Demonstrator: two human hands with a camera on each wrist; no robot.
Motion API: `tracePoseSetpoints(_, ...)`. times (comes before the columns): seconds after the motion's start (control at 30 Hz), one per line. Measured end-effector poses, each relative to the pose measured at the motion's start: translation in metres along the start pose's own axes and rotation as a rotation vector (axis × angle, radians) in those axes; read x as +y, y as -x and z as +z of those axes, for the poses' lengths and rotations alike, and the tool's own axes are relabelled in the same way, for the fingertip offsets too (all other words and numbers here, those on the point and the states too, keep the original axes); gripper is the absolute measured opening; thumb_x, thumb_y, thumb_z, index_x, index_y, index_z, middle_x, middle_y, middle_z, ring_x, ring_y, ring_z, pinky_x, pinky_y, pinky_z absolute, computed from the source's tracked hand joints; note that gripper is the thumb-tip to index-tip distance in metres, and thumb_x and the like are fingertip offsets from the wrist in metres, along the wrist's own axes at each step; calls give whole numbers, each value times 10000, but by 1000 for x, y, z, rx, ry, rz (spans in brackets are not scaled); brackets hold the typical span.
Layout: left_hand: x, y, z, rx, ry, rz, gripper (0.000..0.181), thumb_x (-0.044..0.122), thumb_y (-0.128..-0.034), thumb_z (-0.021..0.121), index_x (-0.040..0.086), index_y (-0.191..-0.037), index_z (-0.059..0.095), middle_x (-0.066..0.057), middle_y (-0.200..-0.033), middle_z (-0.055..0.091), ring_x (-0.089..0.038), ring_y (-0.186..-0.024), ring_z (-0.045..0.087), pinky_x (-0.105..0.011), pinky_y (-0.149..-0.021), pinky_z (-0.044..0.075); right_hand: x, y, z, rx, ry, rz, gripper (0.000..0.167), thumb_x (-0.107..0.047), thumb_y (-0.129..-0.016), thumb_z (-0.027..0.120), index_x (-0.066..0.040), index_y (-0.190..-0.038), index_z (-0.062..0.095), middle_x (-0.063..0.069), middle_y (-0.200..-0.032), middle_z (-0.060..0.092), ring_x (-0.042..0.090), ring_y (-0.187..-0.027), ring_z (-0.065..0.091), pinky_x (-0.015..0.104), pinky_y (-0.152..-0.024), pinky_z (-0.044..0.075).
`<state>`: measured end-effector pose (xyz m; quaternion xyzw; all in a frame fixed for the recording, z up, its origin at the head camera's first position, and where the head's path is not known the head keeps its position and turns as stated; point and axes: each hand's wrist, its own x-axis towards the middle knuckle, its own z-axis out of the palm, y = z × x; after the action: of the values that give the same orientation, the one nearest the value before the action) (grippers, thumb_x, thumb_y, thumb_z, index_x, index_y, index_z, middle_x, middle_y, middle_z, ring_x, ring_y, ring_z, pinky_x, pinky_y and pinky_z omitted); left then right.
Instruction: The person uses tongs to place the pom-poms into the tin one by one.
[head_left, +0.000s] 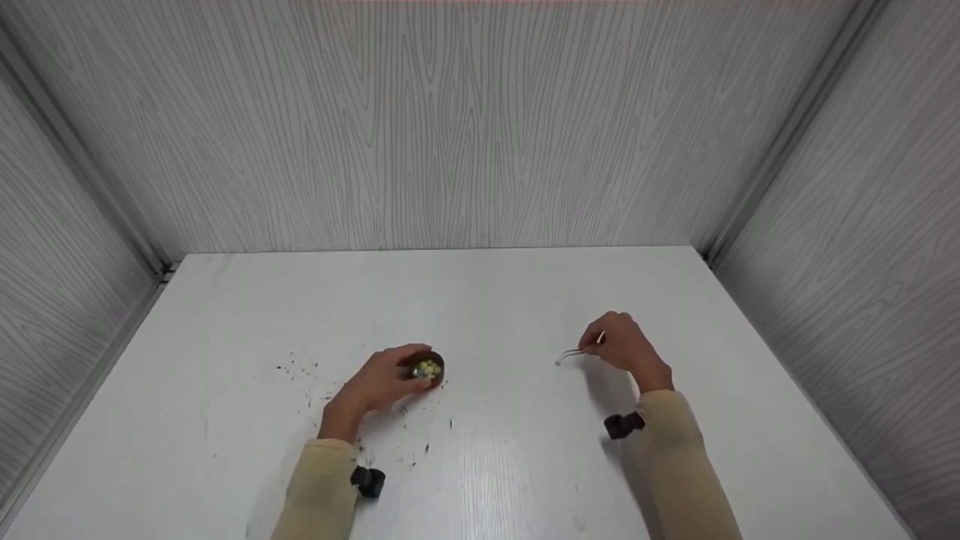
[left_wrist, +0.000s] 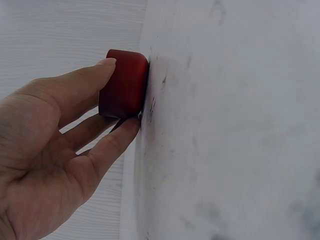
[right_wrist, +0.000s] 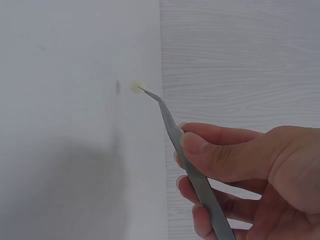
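A small round cup (head_left: 438, 360), red on its outside in the left wrist view, stands on the white table. Inside it lie several small yellow, green and pale balls (head_left: 428, 368). My left hand (head_left: 381, 380) holds the cup between thumb and fingers from its left side. To the right, my right hand (head_left: 621, 342) pinches a pair of bent-tip metal tweezers (right_wrist: 192, 172). At the tips of the tweezers is a tiny pale yellow ball (right_wrist: 137, 87). In the right wrist view the ball appears apart from the table, with a shadow beside it.
Dark specks (head_left: 300, 367) are scattered over the white tabletop (head_left: 495, 300) around the left hand and forearm. Grey wood-grain panels (head_left: 450, 127) enclose the table at the back and both sides. A small black camera sits on each wrist.
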<state>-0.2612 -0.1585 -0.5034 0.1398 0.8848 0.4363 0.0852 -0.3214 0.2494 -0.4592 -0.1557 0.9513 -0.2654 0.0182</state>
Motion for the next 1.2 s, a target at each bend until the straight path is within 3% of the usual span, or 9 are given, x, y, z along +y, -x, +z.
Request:
tracePoseSetpoints(0.23, 0, 4, 2, -1, 4, -9, 565, 154, -981, 715, 80, -1505, 519, -212, -1497, 560, -431, -1398, 528, -589, -1151, 436, -18, 0, 11, 28, -38, -96, 109, 19, -904, 746, -52, -924, 826, 120, -917, 782, 253, -824, 700, 376, -726, 582)
tracePoseSetpoints(0.57, 0, 6, 3, 7, 2, -15, 564, 162, -974, 725, 94, -1499, 529, -197, -1502, 561, -427, -1406, 520, -593, -1156, 432, -64, -12, 26, 46, -54, -192, 107, 6, -902, 757, -68, -923, 831, 94, -905, 782, 219, -812, 682, 346, -723, 562)
tracePoseSetpoints(0.9, 0, 3, 4, 3, 2, -10, 555, 150, -970, 728, 89, -1488, 540, -185, -1491, 578, -414, -1405, 527, -585, -1155, 437, -109, -25, 45, 6, -72, -248, 112, 10, -903, 758, -66, -937, 833, 88, -920, 783, 205, -825, 697, 324, -715, 583)
tracePoseSetpoints(1.2, 1, 3, 3, -2, 8, -26, 571, 175, -975, 727, 101, -1504, 526, -185, -1496, 571, -414, -1403, 530, -579, -1152, 440, -132, -32, 70, 11, -95, -307, 110, 13, -907, 752, -53, -944, 832, 98, -925, 782, 207, -817, 697, 319, -705, 586)
